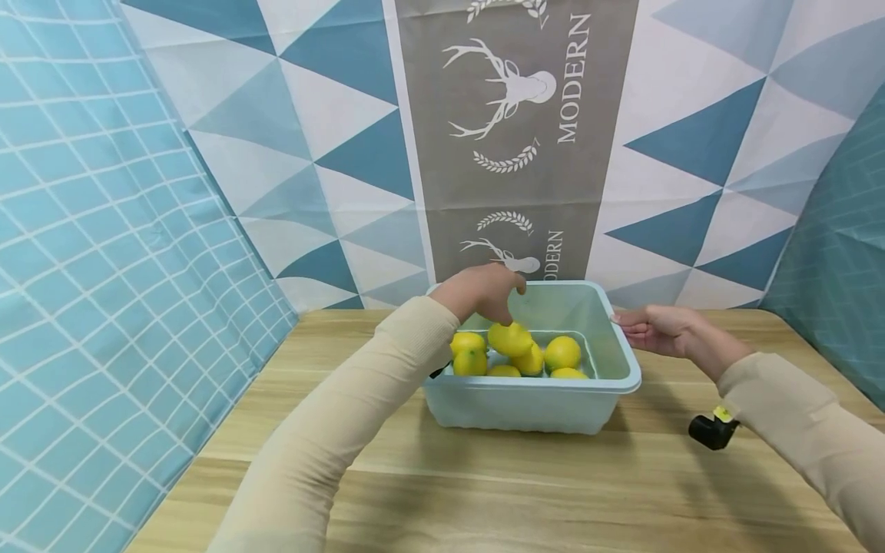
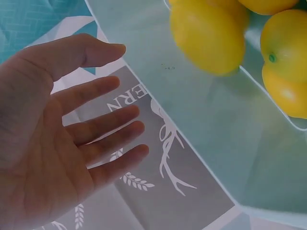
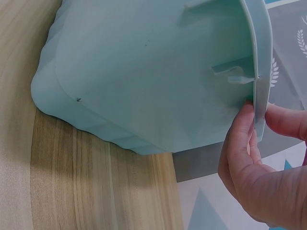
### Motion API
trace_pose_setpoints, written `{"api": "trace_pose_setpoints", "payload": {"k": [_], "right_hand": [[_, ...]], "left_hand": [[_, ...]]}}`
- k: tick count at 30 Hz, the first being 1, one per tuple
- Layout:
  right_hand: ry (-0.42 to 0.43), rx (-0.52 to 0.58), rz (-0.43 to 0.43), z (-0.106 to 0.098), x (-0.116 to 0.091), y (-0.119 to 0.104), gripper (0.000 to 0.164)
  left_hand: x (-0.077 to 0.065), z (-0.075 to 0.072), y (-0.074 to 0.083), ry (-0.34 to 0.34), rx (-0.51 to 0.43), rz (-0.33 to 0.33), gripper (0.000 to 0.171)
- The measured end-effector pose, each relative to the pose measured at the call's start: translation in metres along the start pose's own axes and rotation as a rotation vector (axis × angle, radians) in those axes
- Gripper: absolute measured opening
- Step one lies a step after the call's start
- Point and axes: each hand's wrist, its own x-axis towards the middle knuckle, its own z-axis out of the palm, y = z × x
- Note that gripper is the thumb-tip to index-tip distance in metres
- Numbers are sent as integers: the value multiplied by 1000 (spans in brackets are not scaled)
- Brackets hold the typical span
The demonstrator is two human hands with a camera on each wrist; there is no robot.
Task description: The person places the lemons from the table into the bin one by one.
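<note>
A pale blue-green plastic basin [image 1: 525, 407] stands on the wooden table with several yellow lemons [image 1: 562, 352] inside. Over its back left part is my left hand [image 1: 487, 292], and the left sleeve hides some of that side. In the left wrist view this left hand [image 2: 72, 129] has its fingers spread and holds nothing. Just below it in the head view is one lemon [image 1: 510, 339], above others; whether it rests on them I cannot tell. My right hand [image 3: 259, 163] pinches the basin's right rim [image 3: 261, 62], thumb on one side and fingers on the other.
A small black object [image 1: 712, 432] with a yellow-green piece shows beside the right sleeve. Behind the table [image 1: 442, 491] hangs a patterned cloth [image 1: 359, 177] with triangles and deer heads. Blue checked cloth [image 1: 83, 230] covers the left side, teal cloth [image 1: 836, 230] the right.
</note>
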Motion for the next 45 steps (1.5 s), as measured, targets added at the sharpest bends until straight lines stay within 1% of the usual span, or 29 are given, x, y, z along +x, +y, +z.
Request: {"api": "trace_pose_setpoints", "payload": {"k": [4, 6, 8, 12, 14, 17, 21, 23, 28, 31, 34, 37, 39, 40, 43, 44, 45], "right_hand": [[2, -10, -3, 1, 0, -1, 18], [2, -16, -5, 1, -1, -1, 18], [-2, -24, -8, 0, -1, -1, 17], [0, -27, -21, -1, -2, 0, 12], [1, -23, -24, 1, -2, 2, 9], [5, -23, -31, 7, -1, 4, 4], [22, -41, -71, 13, -2, 4, 5], [40, -43, -96, 15, -5, 4, 4], [65, -48, -142, 14, -9, 9, 18], [76, -58, -161, 13, -9, 15, 17], [82, -56, -175, 14, -8, 18, 15], [81, -39, -187, 14, -7, 20, 15], [84, -49, -193, 14, -6, 21, 8], [88, -63, -194, 14, -6, 21, 15], [111, -123, -193, 14, -7, 20, 55], [122, -152, -197, 15, -8, 20, 66], [134, -190, -204, 16, -9, 20, 73]], "left_hand": [[-5, -1, -3, 21, 35, 3, 56], [-10, -1, -5, 47, 58, 0, 54], [-14, -1, -8, 87, 88, -4, 53], [-26, 0, -18, 197, 124, 7, 53], [-34, 1, -26, 242, 104, 19, 52], [-49, 2, -39, 294, 44, 31, 51], [-69, 5, -56, 376, -23, 37, 48], [-76, 8, -63, 426, -49, 45, 48], [-85, 22, -79, 560, -84, 56, 47], [-88, 33, -87, 626, -90, 47, 45], [-93, 43, -94, 667, -115, 34, 44], [-98, 53, -102, 687, -139, 8, 44], [-101, 60, -106, 696, -153, -11, 44], [-103, 63, -108, 700, -160, -19, 44], [-108, 72, -113, 724, -184, -44, 44], [-110, 76, -115, 737, -187, -54, 43], [-111, 79, -116, 758, -184, -64, 43]]}}
